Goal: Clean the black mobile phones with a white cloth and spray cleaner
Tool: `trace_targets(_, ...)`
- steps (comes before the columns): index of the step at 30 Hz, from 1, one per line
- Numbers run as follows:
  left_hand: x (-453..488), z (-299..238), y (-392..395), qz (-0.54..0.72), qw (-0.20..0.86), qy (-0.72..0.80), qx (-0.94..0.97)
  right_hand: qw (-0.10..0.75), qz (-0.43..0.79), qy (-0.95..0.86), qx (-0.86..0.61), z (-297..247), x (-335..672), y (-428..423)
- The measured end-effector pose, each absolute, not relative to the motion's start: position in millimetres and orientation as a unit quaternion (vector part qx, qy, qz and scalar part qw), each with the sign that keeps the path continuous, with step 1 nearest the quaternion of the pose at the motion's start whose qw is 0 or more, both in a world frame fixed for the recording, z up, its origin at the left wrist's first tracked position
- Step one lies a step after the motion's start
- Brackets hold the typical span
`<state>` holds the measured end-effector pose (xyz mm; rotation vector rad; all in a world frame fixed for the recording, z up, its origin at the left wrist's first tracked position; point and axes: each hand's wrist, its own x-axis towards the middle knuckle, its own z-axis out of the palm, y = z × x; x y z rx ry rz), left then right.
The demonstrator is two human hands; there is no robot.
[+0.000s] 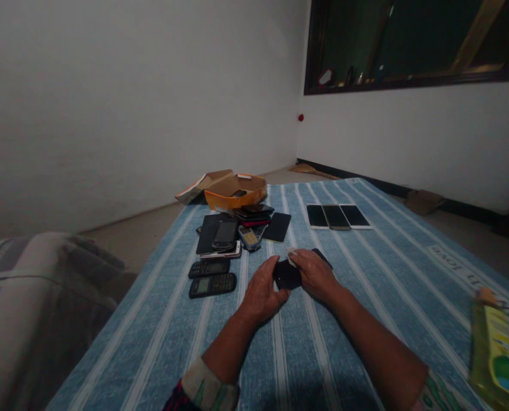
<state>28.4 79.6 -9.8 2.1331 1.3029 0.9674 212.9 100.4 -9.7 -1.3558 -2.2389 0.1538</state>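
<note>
A black smartphone (289, 276) lies sideways between my two hands, low over the blue striped cover. My left hand (260, 291) grips its left end, thumb at the near edge and fingers at the far one. Closed over the phone's right part, my right hand (316, 275) presses a crumpled white tissue (291, 257) against the dark face. Whether the tissue is paper or cloth, I cannot tell. Two black keypad phones, the nearer one (212, 285) and the farther one (209, 268), lie left of my left hand.
Beyond the hands is a loose pile of phones (226, 234), with an open orange cardboard box (232, 200) behind it. Three smartphones (336, 217) lie side by side at the back right. A bottle of yellowish liquid (496, 354) is at the right edge. Striped fabric (31, 319) bulges at left.
</note>
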Motion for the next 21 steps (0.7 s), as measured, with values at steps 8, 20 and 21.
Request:
trace_targets(8,27,-9,78,0.341,0.227,0.483,0.774,0.216,0.04,-0.759,-0.613,-10,232,108)
trace_targets(20,28,-14,80,0.35,0.215,0.474,0.778,0.253,0.035,-0.807,-0.532,-15,213,102)
trace_targets(21,28,-14,80,0.351,0.214,0.472,0.78,0.255,0.04,-0.816,-0.518,-14,207,100)
